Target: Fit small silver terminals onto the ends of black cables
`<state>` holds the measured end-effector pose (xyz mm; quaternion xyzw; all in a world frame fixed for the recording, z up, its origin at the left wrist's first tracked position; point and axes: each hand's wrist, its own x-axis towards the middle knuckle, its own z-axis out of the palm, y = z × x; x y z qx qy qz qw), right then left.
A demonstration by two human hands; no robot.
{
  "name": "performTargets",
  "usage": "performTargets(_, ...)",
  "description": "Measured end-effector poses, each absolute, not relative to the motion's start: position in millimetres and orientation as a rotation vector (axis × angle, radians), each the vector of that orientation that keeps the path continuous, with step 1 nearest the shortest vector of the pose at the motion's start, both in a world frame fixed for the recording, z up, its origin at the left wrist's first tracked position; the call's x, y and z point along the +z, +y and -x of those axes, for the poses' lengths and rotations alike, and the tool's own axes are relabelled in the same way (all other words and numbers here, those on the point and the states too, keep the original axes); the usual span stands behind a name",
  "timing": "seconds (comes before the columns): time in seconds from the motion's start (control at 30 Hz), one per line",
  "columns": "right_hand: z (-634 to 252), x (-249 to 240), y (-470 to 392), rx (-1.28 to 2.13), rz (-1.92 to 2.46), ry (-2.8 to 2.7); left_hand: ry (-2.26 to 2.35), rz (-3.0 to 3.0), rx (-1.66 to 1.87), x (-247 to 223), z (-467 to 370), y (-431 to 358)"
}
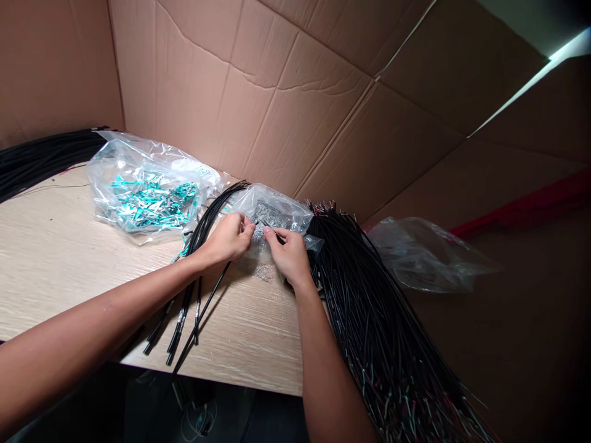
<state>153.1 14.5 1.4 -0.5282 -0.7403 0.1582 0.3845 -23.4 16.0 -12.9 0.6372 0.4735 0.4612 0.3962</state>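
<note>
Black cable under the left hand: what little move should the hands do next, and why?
Maybe ease the right hand slightly toward the left hand: both sets of fingers are pinched, a small gap separates them, and the black cable hangs below the left.

On the table (258, 344), a plastic bag (157, 215) lies left of the big cable bundle (364, 283).
</note>
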Motion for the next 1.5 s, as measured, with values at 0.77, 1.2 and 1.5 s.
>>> performTargets(0.77, -141.5, 3.5, 5.7, 0.111, 1.322, -1.985, 1.140, -1.461, 1.168, -13.5, 20.8, 16.2)
performTargets(1.2, -142.6, 5.4, 3.9, 0.161, 1.310, -1.990, 1.152, -1.533, 1.215, -8.2, 20.6, 13.2)
performTargets(1.5, -147.4, 4.2, 7.5, 0.243, 1.251, -1.981, 1.086, -1.560, 1.233, -11.5, 22.8, 14.1)
